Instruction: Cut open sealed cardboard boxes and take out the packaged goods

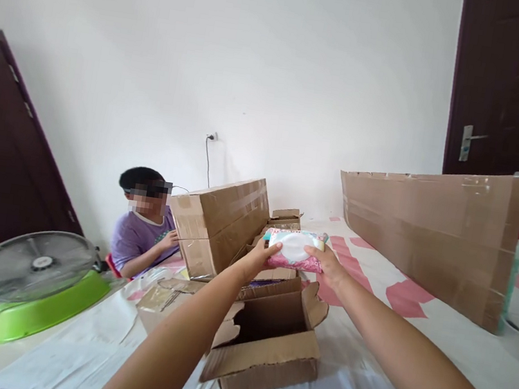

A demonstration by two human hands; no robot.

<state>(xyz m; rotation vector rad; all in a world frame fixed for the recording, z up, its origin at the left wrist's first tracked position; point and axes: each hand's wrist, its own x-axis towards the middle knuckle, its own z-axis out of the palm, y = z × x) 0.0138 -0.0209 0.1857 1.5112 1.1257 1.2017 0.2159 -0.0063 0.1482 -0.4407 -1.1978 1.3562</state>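
Observation:
Between both hands I hold a pink and white pack of wet wipes (295,262) with a white oval lid facing me. My left hand (260,258) grips its left end, thumb on the front. On the right end, my right hand (329,268) is closed the same way, its thumb near the lid. The pack is in the air, above and beyond an open cardboard box (270,368) at the table's near edge. That box has its flaps up, and its dark inside shows nothing I can make out. More cardboard lies partly hidden behind my left forearm.
A large taped carton (218,227) stands left of centre, with a seated person (149,230) behind it. A tall cardboard panel (429,233) stands on the right of the cloth-covered table (363,346). At left, a fan (41,266) rests over a green basin (52,310).

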